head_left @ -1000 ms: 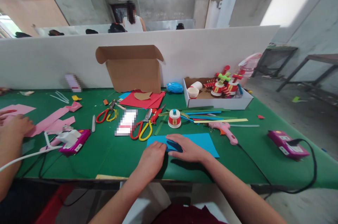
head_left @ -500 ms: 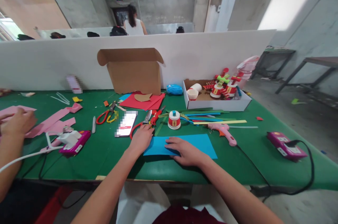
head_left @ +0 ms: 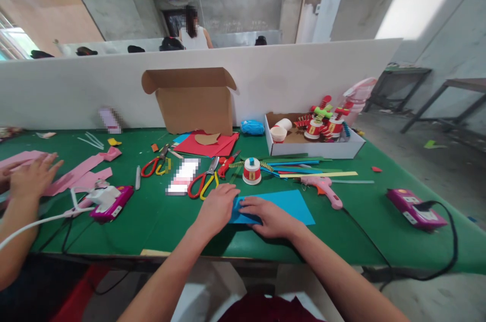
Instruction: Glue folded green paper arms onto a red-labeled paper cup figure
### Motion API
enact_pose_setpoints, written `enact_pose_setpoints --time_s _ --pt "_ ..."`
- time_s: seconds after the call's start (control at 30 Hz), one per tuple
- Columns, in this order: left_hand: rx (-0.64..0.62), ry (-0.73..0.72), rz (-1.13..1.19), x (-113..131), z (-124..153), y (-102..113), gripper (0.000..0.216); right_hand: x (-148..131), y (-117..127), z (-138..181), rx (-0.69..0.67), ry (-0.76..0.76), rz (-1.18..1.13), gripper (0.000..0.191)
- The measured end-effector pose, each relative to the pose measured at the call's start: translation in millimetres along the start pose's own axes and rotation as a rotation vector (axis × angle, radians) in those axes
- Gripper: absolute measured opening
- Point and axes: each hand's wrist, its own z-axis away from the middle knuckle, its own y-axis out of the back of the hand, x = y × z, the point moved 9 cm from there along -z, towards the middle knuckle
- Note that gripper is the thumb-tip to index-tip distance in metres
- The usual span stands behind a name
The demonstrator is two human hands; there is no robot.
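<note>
A sheet of blue paper [head_left: 290, 205] lies on the green table in front of me. At its left end is my left hand [head_left: 217, 209], its fingers together and closed over the paper's edge. My right hand [head_left: 268, 216] rests on the sheet with fingers stretched out, holding nothing. Just beyond the paper stands a small white-and-red paper cup figure [head_left: 251, 172] with coiled paper arms. Scissors with red and yellow handles [head_left: 205, 180] lie open-bladed or closed, I cannot tell, beyond my left hand. Beside them are red-handled pliers or cutters [head_left: 227, 165].
Right of the paper lies a pink glue gun [head_left: 322, 186] with its cord, near coloured paper strips [head_left: 296, 164]. A white box [head_left: 315, 149] holds cup figures. A phone [head_left: 183, 176], second scissors [head_left: 154, 165] and purple power strips [head_left: 415, 208] lie about. A co-worker's hand [head_left: 34, 175] handles pink paper.
My left hand has moved right, off the scissors and onto the left end of the blue paper, covering it. My right hand stays on the sheet. The co-worker's hand has shifted.
</note>
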Motion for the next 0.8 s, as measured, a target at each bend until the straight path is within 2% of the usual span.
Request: enact_pose_setpoints --time_s 0.07,0.17,0.27,0.4,0.47,0.53,0.67,0.8 --pt "0.025 0.012 0.02 -0.8 4.6 3.8 0.041 1.0 -0.9 0.4 0.005 0.0 0.001 0.047" --pt "0.072 0.057 0.029 -15.5 7.5 9.4 0.039 1.3 -1.6 0.9 -0.002 -0.009 0.015 0.048" --pt "0.05 0.04 0.059 -22.3 7.7 8.8 0.031 0.3 -1.2 1.2 -0.007 -0.014 0.022 0.047" --pt "-0.032 -0.057 0.161 -0.2 12.8 8.7 0.027 -2.9 -0.4 -0.1 -0.003 -0.001 0.016 0.044" --pt "-0.126 -0.12 0.244 19.5 18.6 5.9 0.028 -5.9 -0.2 -0.8 -0.002 0.022 -0.001 0.042" --pt "-0.227 -0.112 0.254 32.0 24.6 0.3 0.034 -7.5 -0.4 -1.1 -0.002 0.038 -0.014 0.041" --pt "-0.319 -0.008 0.112 32.6 30.6 -9.3 0.039 -5.0 -0.2 -0.9 0.013 0.025 -0.005 0.041" --pt "-0.283 -0.024 0.184 25.5 24.7 -7.7 0.033 -5.4 1.0 -2.7 0.032 0.031 -0.004 0.036"
